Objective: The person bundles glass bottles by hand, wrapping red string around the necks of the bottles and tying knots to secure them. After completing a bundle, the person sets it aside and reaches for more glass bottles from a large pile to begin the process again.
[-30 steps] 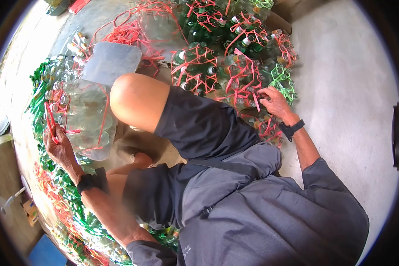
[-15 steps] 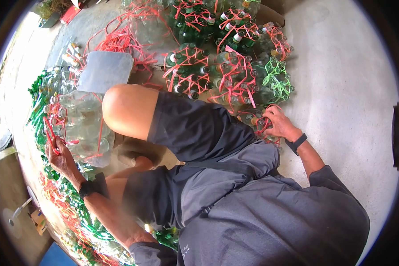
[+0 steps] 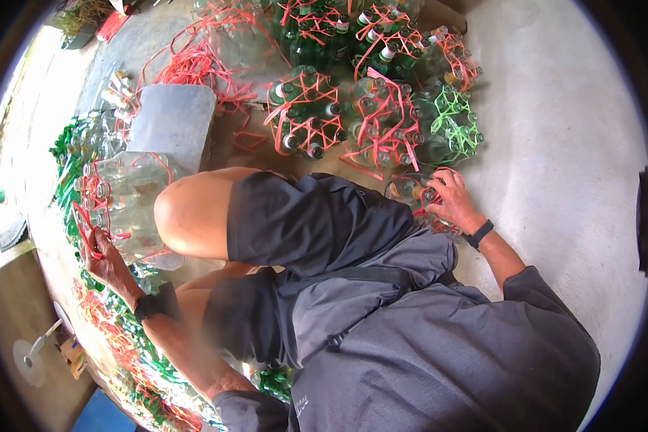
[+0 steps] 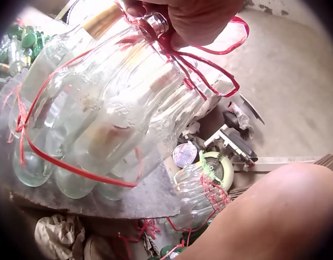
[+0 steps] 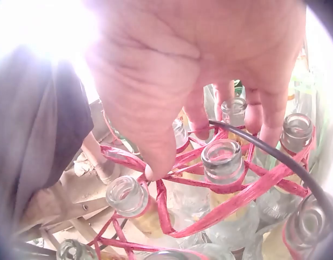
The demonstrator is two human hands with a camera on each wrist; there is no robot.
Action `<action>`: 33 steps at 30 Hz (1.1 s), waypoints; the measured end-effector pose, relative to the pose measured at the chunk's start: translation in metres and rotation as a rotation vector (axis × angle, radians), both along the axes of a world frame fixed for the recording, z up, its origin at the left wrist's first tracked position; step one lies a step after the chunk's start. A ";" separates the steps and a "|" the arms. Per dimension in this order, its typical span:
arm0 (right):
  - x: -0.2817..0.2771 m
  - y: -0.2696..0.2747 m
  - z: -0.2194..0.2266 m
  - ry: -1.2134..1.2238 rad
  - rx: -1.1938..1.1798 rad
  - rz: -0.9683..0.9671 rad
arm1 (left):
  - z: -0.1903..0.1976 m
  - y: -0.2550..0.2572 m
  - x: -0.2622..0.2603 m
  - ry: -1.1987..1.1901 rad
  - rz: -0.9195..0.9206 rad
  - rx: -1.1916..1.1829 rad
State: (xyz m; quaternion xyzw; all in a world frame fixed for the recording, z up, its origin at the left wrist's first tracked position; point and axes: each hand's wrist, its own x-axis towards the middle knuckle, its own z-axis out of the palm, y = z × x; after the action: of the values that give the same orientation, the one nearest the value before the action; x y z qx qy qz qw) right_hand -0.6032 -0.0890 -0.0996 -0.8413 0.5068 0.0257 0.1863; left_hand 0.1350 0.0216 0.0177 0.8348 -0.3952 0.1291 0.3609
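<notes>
My left hand (image 3: 110, 270) grips red ribbon (image 4: 210, 70) at the neck of a clear bottle (image 4: 118, 124); the bottle belongs to a bundle (image 3: 133, 205) lying tilted on a grey slab, with ribbon round its lower part. In the left wrist view, loops hang beside the fingers of that hand (image 4: 201, 19). Over a second bundle, by the thigh, my right hand (image 3: 453, 203) reaches down. In the right wrist view its thumb and fingers (image 5: 196, 70) hook into red ribbon (image 5: 231, 203) laced between upright bottle necks (image 5: 223, 162). A dark cord (image 5: 280, 154) crosses them.
Ribbon-tied bundles of green bottles (image 3: 306, 108) and a green-laced one (image 3: 453, 126) stand beyond the legs. Grey slab (image 3: 171, 119) and tangled red ribbon (image 3: 191, 65) lie ahead. Bent knee (image 3: 194, 216) comes between the hands. Many loose green bottles (image 3: 72, 144) cover the left side.
My right hand has come nearer from the pink-laced bundle to the one by the thigh, its fingers now among the necks. The left hand keeps its grip. The knee has shifted left and nearer.
</notes>
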 end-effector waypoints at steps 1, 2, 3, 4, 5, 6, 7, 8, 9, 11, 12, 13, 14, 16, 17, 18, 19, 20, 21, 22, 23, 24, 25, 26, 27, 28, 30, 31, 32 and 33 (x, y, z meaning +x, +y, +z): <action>0.000 0.000 0.001 -0.001 0.003 -0.001 | -0.001 0.000 0.000 0.023 0.001 -0.007; 0.001 0.000 0.001 0.001 0.008 -0.005 | -0.001 0.001 0.001 0.045 0.003 -0.015; 0.001 0.000 0.002 0.002 0.014 -0.009 | -0.001 0.001 0.002 0.044 0.002 -0.013; 0.001 0.000 0.002 0.001 0.015 -0.010 | -0.001 0.001 0.004 0.025 0.001 0.001; 0.002 0.000 0.003 0.005 0.015 -0.007 | -0.002 0.001 0.005 0.005 0.000 0.015; 0.002 0.000 0.003 0.011 0.015 -0.004 | -0.003 0.002 0.006 0.005 -0.001 0.015; 0.001 0.000 0.003 0.010 0.016 -0.005 | -0.002 0.002 0.005 0.003 -0.005 0.015; 0.001 0.001 0.002 0.006 0.006 0.001 | -0.002 0.001 0.005 0.002 -0.009 0.016; 0.000 0.001 0.002 0.003 -0.003 0.006 | -0.002 0.001 0.005 0.001 -0.009 0.017; 0.000 0.001 0.005 -0.013 0.014 -0.013 | -0.001 0.001 0.003 0.011 0.011 0.024; 0.001 0.001 0.007 -0.029 0.031 -0.031 | 0.000 0.002 0.003 0.010 0.011 0.027; 0.000 0.001 0.007 -0.029 0.032 -0.031 | 0.000 0.002 0.003 0.014 0.013 0.022; -0.001 0.001 0.007 -0.045 0.038 -0.033 | -0.001 0.001 0.003 0.019 0.016 0.018; 0.000 0.000 0.009 -0.060 0.044 -0.034 | -0.001 0.001 0.003 0.014 0.014 0.018; 0.001 -0.001 0.011 -0.056 0.034 -0.025 | -0.001 0.001 0.003 0.008 0.012 0.019; 0.002 -0.001 0.013 -0.051 0.024 -0.016 | 0.000 0.001 0.002 0.009 0.013 0.020; 0.006 -0.002 0.020 -0.052 0.024 -0.015 | 0.000 0.001 0.003 0.011 0.018 0.021; 0.012 -0.002 0.028 0.005 -0.020 -0.007 | 0.000 0.001 0.003 0.014 0.023 0.021; 0.016 -0.002 0.032 0.062 -0.065 0.000 | -0.001 0.001 0.003 0.014 0.023 0.020; 0.019 -0.003 0.032 0.063 -0.065 0.000 | -0.001 0.001 0.003 0.017 0.016 0.011; 0.022 -0.005 0.031 0.028 -0.093 0.025 | -0.002 0.001 0.003 0.020 0.010 0.002; 0.025 -0.007 0.031 -0.006 -0.121 0.050 | -0.002 0.001 0.003 0.020 0.012 0.001; 0.030 -0.008 0.030 -0.007 -0.121 0.053 | -0.001 0.001 0.004 0.006 0.018 0.017; 0.035 -0.007 0.027 -0.037 -0.016 0.086 | -0.001 0.002 0.004 -0.009 0.024 0.034; 0.039 -0.008 0.025 -0.066 0.089 0.118 | -0.001 0.002 0.004 -0.009 0.027 0.034; 0.042 -0.008 0.023 -0.065 0.087 0.122 | -0.001 0.002 0.004 -0.005 0.010 0.019; 0.046 -0.002 0.016 -0.049 0.157 0.205 | -0.002 0.002 0.004 -0.002 -0.002 0.003; 0.043 0.002 0.011 -0.031 0.160 0.225 | -0.003 0.002 0.004 0.012 -0.005 -0.009; 0.039 0.004 0.006 -0.030 0.159 0.231 | -0.003 0.002 0.004 0.027 -0.008 -0.021; 0.035 0.005 0.002 -0.019 0.112 0.264 | -0.003 0.003 0.006 -0.004 -0.010 0.005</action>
State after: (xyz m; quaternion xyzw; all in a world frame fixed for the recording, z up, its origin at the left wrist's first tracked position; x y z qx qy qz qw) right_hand -0.5686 -0.0835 -0.0976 -0.8891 0.3879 0.0700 0.2326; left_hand 0.1413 0.0246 0.0148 0.8334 -0.4004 0.1279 0.3589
